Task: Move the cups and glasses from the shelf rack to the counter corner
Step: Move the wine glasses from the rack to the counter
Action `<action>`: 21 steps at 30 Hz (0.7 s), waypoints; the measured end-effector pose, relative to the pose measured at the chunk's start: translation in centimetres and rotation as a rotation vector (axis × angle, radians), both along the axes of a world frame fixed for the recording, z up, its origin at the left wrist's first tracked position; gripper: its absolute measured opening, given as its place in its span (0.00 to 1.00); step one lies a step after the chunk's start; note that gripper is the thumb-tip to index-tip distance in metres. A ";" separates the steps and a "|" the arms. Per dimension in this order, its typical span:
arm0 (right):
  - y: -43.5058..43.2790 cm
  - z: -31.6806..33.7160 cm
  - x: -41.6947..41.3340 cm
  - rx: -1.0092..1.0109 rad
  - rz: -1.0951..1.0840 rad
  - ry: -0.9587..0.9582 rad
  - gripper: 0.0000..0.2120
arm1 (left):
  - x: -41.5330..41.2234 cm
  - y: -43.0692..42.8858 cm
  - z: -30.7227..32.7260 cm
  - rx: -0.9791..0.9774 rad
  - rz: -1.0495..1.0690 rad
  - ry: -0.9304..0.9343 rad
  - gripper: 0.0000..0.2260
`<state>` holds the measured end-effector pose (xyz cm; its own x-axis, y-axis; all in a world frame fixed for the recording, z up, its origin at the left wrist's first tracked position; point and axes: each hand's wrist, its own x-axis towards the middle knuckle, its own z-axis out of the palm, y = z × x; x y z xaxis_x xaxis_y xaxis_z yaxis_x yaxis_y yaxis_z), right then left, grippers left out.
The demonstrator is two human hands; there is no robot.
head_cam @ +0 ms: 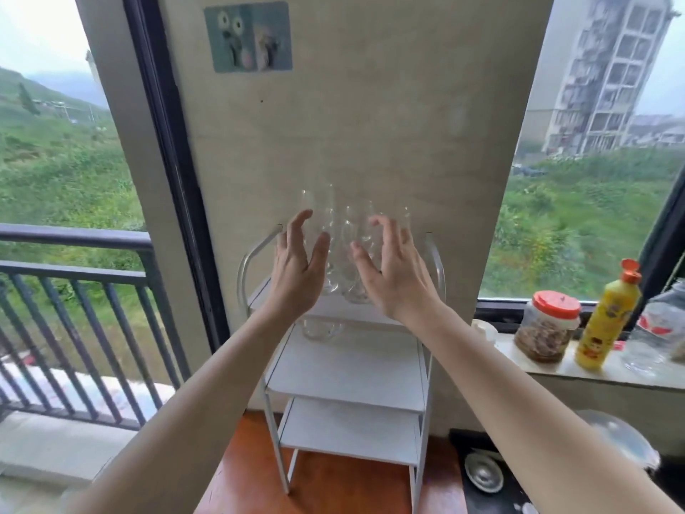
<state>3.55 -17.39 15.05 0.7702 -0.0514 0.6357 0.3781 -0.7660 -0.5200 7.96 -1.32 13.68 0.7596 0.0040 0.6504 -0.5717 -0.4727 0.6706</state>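
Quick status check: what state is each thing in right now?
Left hand: open, holding nothing.
Right hand: open, holding nothing.
Glasses: clustered on the rack's top shelf.
Small glass: on the second shelf.
Jar: lid on.
Yellow bottle: capped, upright.

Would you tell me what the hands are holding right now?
Nothing yet: left hand and right hand are open, reaching toward the clear glasses on the rack's top shelf.

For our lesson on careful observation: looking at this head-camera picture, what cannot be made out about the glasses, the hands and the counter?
- Clear glasses on the top shelf: their number, blurred and overlapping behind both hands.
- Left hand and right hand: whether either touches glass; fingers spread.
- Glassware on the second shelf: shape, partly hidden by the shelf above.
- Counter corner: not identifiable.
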 end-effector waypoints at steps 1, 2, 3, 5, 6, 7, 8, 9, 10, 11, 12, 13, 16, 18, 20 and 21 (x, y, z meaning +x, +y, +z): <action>0.1 0.0 0.0 0.012 0.005 -0.020 0.20 | 0.1 0.0 0.0 -0.024 -0.021 0.003 0.20; 0.2 -0.1 0.0 0.021 0.013 -0.038 0.19 | 0.2 0.0 0.0 -0.045 -0.033 0.008 0.19; 0.3 -0.1 0.0 0.031 0.024 -0.052 0.19 | 0.2 -0.1 0.1 -0.061 -0.036 0.011 0.19; 0.4 -0.2 0.0 0.061 0.048 -0.061 0.19 | 0.2 -0.3 0.1 -0.099 -0.040 0.009 0.18; 0.4 -0.3 0.0 0.084 0.059 -0.057 0.19 | 0.1 -0.3 0.1 -0.124 -0.051 0.004 0.18; 0.4 -0.4 -0.1 0.112 0.068 -0.051 0.18 | 0.0 -0.4 0.2 -0.152 -0.067 0.001 0.17; 0.4 -0.4 -0.2 0.143 0.076 -0.049 0.17 | -0.3 -0.4 0.3 -0.183 -0.086 0.002 0.16; 0.3 -0.4 -0.4 0.172 0.082 -0.056 0.17 | -0.8 -0.5 0.5 -0.219 -0.110 0.009 0.15; 0.2 -0.3 -0.5 0.193 0.082 -0.074 0.17 | -1.3 -0.4 0.8 -0.254 -0.133 0.015 0.14; 0.1 -0.1 -0.8 0.208 0.079 -0.100 0.17 | -1.9 -0.3 1.2 -0.279 -0.148 0.009 0.14; -0.1 0.3 -1.1 0.222 0.077 -0.129 0.18 | -2.5 -0.3 1.7 -0.297 -0.154 -0.007 0.14; -0.2 0.7 -1.5 0.243 0.081 -0.161 0.19 | -3.2 -0.2 2.1 -0.310 -0.157 -0.027 0.14; -0.4 2.7 -3.3 0.345 0.100 -0.276 0.16 | -5.2 -0.6 4.0 -0.341 -0.164 -0.087 0.13; -0.9 3.9 -4.7 0.408 0.121 -0.312 0.15 | -6.5 -1.4 5.2 -0.374 -0.187 -0.125 0.13; -1.9 4.8 -6.3 0.467 0.145 -0.326 0.14 | -7.7 -2.8 6.2 -0.413 -0.241 -0.161 0.14; -2.6 5.1 -7.2 0.488 0.142 -0.343 0.14 | -8.2 -3.6 6.5 -0.425 -0.274 -0.174 0.14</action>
<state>-3.61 -19.96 20.11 0.5467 -0.3112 0.7774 0.6668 -0.3998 -0.6289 -0.25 -4.89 20.23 0.6507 0.1110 0.7511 -0.7560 0.0027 0.6546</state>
